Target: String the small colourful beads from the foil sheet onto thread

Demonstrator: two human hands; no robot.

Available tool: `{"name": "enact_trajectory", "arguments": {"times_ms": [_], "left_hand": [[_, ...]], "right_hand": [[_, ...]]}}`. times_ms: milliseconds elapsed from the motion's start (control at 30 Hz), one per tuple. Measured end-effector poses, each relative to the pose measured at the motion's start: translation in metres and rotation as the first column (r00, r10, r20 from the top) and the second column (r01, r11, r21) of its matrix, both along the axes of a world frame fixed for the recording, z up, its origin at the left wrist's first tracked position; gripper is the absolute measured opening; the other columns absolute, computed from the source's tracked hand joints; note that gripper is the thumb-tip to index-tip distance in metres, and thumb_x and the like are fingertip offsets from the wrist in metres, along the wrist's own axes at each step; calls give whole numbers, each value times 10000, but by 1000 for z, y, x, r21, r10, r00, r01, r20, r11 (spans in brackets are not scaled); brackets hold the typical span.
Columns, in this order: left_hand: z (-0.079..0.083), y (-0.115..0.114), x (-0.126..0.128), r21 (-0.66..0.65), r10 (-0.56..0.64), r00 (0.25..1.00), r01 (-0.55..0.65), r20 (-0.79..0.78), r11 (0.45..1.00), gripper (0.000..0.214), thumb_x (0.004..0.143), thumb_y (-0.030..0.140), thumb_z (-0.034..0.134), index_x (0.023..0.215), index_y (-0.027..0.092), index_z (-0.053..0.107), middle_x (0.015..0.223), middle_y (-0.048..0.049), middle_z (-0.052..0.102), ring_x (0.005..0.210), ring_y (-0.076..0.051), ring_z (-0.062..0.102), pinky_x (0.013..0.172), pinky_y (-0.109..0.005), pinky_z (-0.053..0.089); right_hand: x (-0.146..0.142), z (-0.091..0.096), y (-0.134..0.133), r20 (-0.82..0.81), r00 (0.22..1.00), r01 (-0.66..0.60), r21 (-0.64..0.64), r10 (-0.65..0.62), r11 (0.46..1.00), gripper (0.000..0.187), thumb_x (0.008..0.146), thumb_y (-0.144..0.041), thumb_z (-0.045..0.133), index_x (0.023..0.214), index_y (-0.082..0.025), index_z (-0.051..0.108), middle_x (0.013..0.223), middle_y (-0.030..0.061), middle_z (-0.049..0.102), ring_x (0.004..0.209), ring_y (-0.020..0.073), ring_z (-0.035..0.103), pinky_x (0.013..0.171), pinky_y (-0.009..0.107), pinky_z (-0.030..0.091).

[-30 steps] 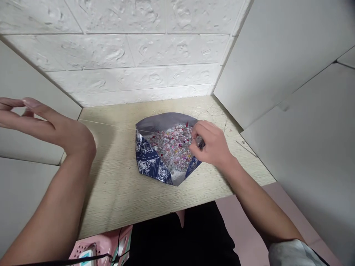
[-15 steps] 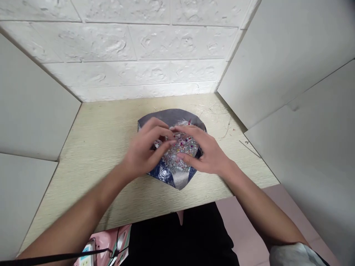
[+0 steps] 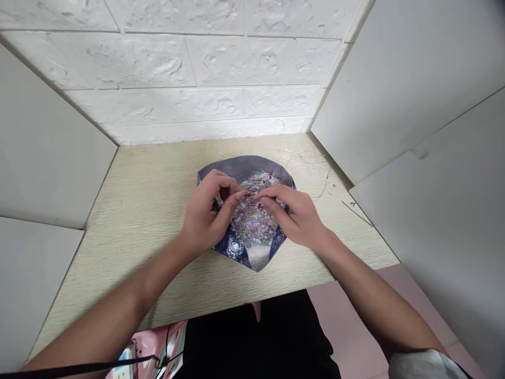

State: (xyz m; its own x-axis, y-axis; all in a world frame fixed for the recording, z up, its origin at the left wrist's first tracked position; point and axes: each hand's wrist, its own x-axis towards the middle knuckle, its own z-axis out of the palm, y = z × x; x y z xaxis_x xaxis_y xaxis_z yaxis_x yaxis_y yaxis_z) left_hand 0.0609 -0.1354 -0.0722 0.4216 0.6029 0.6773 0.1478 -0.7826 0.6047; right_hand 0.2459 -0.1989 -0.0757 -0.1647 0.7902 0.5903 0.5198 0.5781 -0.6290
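Observation:
An opened blue and silver foil pouch (image 3: 260, 258) lies on the wooden table (image 3: 150, 210), spread flat and heaped with small pink, white and red beads (image 3: 254, 221). Both hands meet over the heap. My left hand (image 3: 207, 216) has its fingers curled with thumb and forefinger pinched together. My right hand (image 3: 294, 213) is pinched too, fingertips pointing left, almost touching the left ones. What sits between the fingertips is too small to make out.
White brick-pattern wall (image 3: 197, 68) at the back, plain grey panels on the left (image 3: 43, 158) and right (image 3: 414, 95) box in the table. Thin thread scraps (image 3: 319, 173) lie at the back right. A pink device (image 3: 145, 352) sits below the table's front edge.
My left hand swung in from far out on the left to the bead heap. Both hands have closed into pinches that meet over the beads.

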Motion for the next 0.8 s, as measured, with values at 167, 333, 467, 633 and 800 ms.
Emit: {"name": "enact_trajectory", "arguments": {"times_ms": [167, 333, 467, 633, 800], "left_hand": [[5, 1, -5, -23, -222, 943, 223, -246, 974, 55, 866, 190, 580, 902, 161, 551, 850, -31, 567, 759, -136, 529, 679, -269, 440], [4, -6, 0, -44, -326, 602, 435, -729, 900, 159, 891, 287, 532, 821, 159, 593, 782, -32, 582, 750, -179, 562, 730, -325, 458], [-3, -8, 5, 51, -145, 564, 317, -813, 947, 352, 881, 445, 536, 1009, 122, 592, 956, -93, 601, 885, -248, 591, 777, -379, 483], [-12, -2, 4, 179, -10, 594, 260, -804, 949, 393, 929, 481, 444, 1057, 137, 585, 1005, -101, 599, 927, -254, 599, 797, -380, 494], [-13, 11, -2, 336, 86, 623, 296, -778, 894, 338, 951, 411, 430, 1031, 113, 570, 971, -105, 599, 817, -215, 620, 628, -301, 470]], "right_hand": [[8, 3, 4, -391, 854, 424, 142, -342, 895, 167, 950, -258, 492, 926, -221, 653, 789, 5, 654, 685, 118, 608, 601, 274, 482], [12, 1, 9, -457, 749, 613, 200, -480, 765, 199, 955, -303, 473, 885, -214, 636, 794, 32, 632, 720, 149, 617, 634, 320, 484], [3, -1, 2, -262, 874, 468, 228, -409, 854, 165, 946, -253, 481, 913, -218, 638, 704, 5, 589, 607, 122, 545, 567, 294, 444], [0, -5, 2, 63, 966, 231, 215, -249, 949, 147, 934, -199, 471, 956, -200, 616, 713, -4, 613, 611, 113, 533, 613, 277, 455], [6, -10, 7, 403, 906, 74, 160, -133, 984, 181, 948, -198, 433, 941, -163, 610, 793, 13, 694, 664, 128, 599, 640, 274, 445]]}}
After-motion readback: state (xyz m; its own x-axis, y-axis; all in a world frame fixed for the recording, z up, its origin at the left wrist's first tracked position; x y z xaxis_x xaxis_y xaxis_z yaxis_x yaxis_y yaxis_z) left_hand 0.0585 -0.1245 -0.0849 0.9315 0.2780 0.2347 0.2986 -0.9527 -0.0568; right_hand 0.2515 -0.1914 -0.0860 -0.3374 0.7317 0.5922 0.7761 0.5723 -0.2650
